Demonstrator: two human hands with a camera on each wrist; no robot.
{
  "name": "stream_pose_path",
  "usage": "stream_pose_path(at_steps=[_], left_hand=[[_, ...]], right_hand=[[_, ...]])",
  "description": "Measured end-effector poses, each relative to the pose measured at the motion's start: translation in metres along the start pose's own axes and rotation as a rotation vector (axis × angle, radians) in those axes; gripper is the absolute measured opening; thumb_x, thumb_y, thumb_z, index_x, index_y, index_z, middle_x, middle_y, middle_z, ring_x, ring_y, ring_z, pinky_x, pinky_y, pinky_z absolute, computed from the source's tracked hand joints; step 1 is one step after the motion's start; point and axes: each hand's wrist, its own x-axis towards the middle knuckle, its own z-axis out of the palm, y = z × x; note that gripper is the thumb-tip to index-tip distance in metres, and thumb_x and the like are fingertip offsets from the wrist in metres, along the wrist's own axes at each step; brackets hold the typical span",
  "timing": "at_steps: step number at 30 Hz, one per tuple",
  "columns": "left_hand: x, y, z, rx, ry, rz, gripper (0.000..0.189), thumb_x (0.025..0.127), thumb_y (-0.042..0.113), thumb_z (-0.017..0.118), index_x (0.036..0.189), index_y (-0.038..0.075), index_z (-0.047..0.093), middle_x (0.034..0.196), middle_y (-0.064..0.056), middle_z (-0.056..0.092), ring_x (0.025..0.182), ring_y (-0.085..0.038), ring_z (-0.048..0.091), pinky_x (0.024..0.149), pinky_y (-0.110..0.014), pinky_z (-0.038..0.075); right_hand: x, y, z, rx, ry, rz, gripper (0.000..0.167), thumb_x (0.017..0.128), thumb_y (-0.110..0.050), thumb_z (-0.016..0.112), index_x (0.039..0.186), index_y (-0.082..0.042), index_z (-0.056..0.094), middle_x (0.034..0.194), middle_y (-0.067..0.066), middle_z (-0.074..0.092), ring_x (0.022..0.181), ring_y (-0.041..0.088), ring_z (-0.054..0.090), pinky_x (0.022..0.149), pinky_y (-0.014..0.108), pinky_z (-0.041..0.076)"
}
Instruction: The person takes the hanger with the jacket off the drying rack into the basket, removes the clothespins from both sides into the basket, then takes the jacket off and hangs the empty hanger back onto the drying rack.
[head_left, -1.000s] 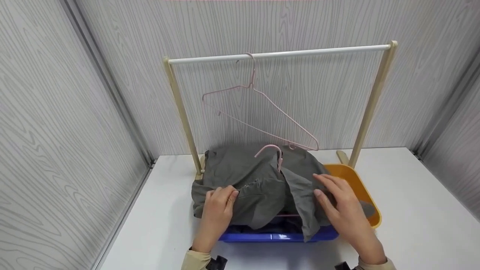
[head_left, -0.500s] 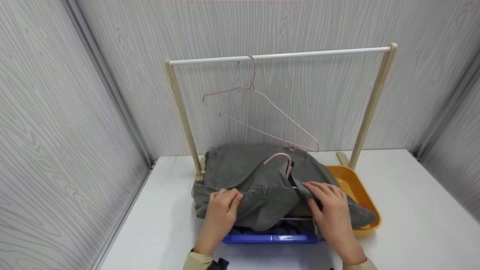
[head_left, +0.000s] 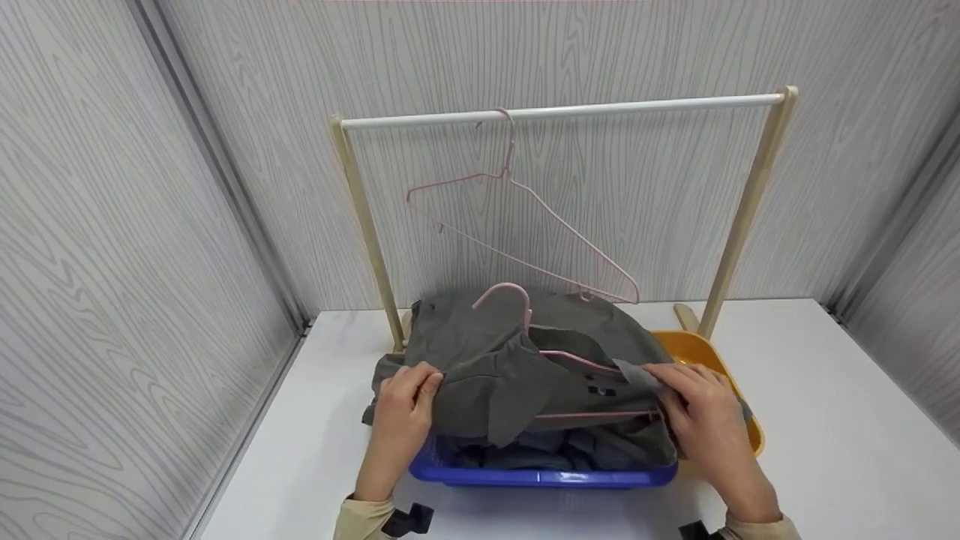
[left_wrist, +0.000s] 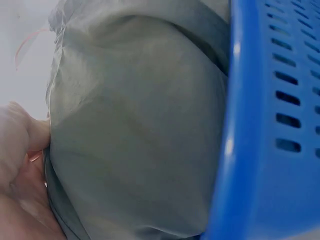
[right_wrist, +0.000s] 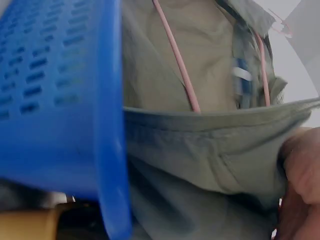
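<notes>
A dark grey-green shirt (head_left: 480,394) with a collar lies over a blue basket (head_left: 540,478). Inside the shirt is a pink hanger (head_left: 585,360), its hook standing up out of the neck. My left hand (head_left: 401,420) pinches the shirt at the left shoulder between thumb and fingers. On the other side, my right hand (head_left: 709,424) grips the right front edge, holding the front apart so the hanger's arm and bottom bar show. In the right wrist view, the hanger bars (right_wrist: 177,57) run behind the gripped front panel (right_wrist: 220,155). Both hands' fingertips are partly hidden by cloth.
A second pink hanger (head_left: 577,229) hangs bare from the white rail (head_left: 637,107) of a wooden-legged rack behind the shirt. An orange tray (head_left: 709,352) stands at the right, partly covered. More dark clothing (head_left: 555,450) lies in the basket. Walls enclose the white table (head_left: 847,420).
My right hand has taken hold of the shirt's right front and drawn it right, opening the front. My left hand and the inner hanger's hook have shifted left.
</notes>
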Motion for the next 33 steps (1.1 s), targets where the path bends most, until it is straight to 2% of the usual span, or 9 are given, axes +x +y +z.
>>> stream_pose_path(at_steps=[2, 5, 8, 11, 14, 18, 23, 28, 33], left_hand=[[0.000, -0.001, 0.000, 0.003, 0.012, 0.005, 0.019, 0.097, 0.009, 0.060, 0.080, 0.016, 0.058, 0.068, 0.010, 0.041, 0.063, -0.007, 0.039, 0.073, -0.037, 0.035], [0.000, -0.001, -0.001, -0.008, 0.027, 0.012, 0.016, 0.096, 0.009, 0.062, 0.082, 0.016, 0.060, 0.068, 0.011, 0.042, 0.063, -0.006, 0.039, 0.075, -0.038, 0.036], [0.001, -0.001, -0.003, -0.029, 0.029, 0.012, 0.012, 0.095, 0.010, 0.065, 0.085, 0.017, 0.063, 0.070, 0.013, 0.046, 0.065, -0.006, 0.041, 0.077, -0.039, 0.036], [0.001, -0.004, -0.006, -0.037, 0.016, 0.002, 0.007, 0.093, 0.013, 0.067, 0.088, 0.017, 0.066, 0.075, 0.015, 0.053, 0.069, -0.006, 0.045, 0.078, -0.038, 0.037], [0.001, -0.012, -0.008, -0.045, -0.025, -0.020, 0.004, 0.095, 0.018, 0.066, 0.093, 0.016, 0.069, 0.082, 0.012, 0.060, 0.074, -0.009, 0.051, 0.078, -0.038, 0.039], [-0.002, -0.023, -0.013, -0.041, -0.079, -0.093, 0.009, 0.098, 0.022, 0.063, 0.099, 0.015, 0.069, 0.092, 0.007, 0.065, 0.085, -0.012, 0.059, 0.080, -0.040, 0.043], [-0.005, -0.029, -0.020, -0.082, -0.129, -0.150, 0.009, 0.100, 0.021, 0.060, 0.098, 0.016, 0.067, 0.095, 0.006, 0.065, 0.089, -0.014, 0.061, 0.080, -0.038, 0.048], [-0.004, -0.024, -0.021, -0.114, -0.104, -0.146, 0.011, 0.100, 0.022, 0.059, 0.092, 0.019, 0.065, 0.081, 0.008, 0.055, 0.075, -0.012, 0.051, 0.070, -0.031, 0.042], [-0.002, -0.014, -0.010, -0.045, -0.050, -0.052, 0.013, 0.100, 0.011, 0.058, 0.088, 0.017, 0.062, 0.071, 0.010, 0.046, 0.065, -0.009, 0.042, 0.071, -0.034, 0.035]], right_hand=[[-0.001, 0.003, -0.006, 0.003, -0.036, 0.022, 0.037, 0.083, 0.010, 0.072, 0.112, -0.012, 0.073, 0.107, 0.005, 0.071, 0.097, 0.025, 0.062, 0.087, 0.044, 0.044], [-0.002, 0.007, -0.016, 0.035, -0.108, 0.063, 0.036, 0.085, 0.007, 0.071, 0.114, -0.016, 0.073, 0.108, -0.001, 0.069, 0.100, 0.018, 0.062, 0.089, 0.030, 0.046], [-0.002, 0.012, -0.024, 0.127, -0.169, 0.091, 0.038, 0.087, 0.005, 0.069, 0.114, -0.020, 0.073, 0.110, -0.007, 0.068, 0.104, 0.011, 0.060, 0.090, 0.014, 0.041], [-0.002, 0.016, -0.029, 0.241, -0.185, 0.081, 0.039, 0.087, 0.008, 0.067, 0.114, -0.020, 0.073, 0.112, -0.006, 0.068, 0.105, 0.008, 0.060, 0.090, 0.010, 0.040], [-0.002, 0.020, -0.034, 0.320, -0.150, 0.082, 0.039, 0.088, 0.011, 0.065, 0.115, -0.017, 0.073, 0.112, -0.001, 0.069, 0.106, 0.006, 0.060, 0.089, 0.012, 0.042], [-0.005, 0.021, -0.037, 0.376, -0.075, 0.121, 0.035, 0.090, 0.012, 0.062, 0.115, -0.010, 0.073, 0.110, 0.004, 0.069, 0.102, 0.008, 0.062, 0.085, 0.014, 0.045], [-0.006, 0.022, -0.037, 0.403, -0.007, 0.193, 0.030, 0.093, 0.009, 0.059, 0.114, -0.007, 0.073, 0.107, 0.004, 0.070, 0.083, 0.011, 0.061, 0.071, 0.016, 0.047], [-0.002, 0.021, -0.034, 0.412, 0.043, 0.225, 0.026, 0.094, 0.009, 0.058, 0.112, -0.004, 0.072, 0.104, 0.003, 0.070, 0.079, 0.011, 0.062, 0.069, 0.017, 0.048], [0.000, 0.014, -0.028, 0.427, 0.064, 0.237, 0.025, 0.093, 0.009, 0.060, 0.109, -0.004, 0.073, 0.099, 0.004, 0.071, 0.075, 0.012, 0.061, 0.066, 0.018, 0.048]])
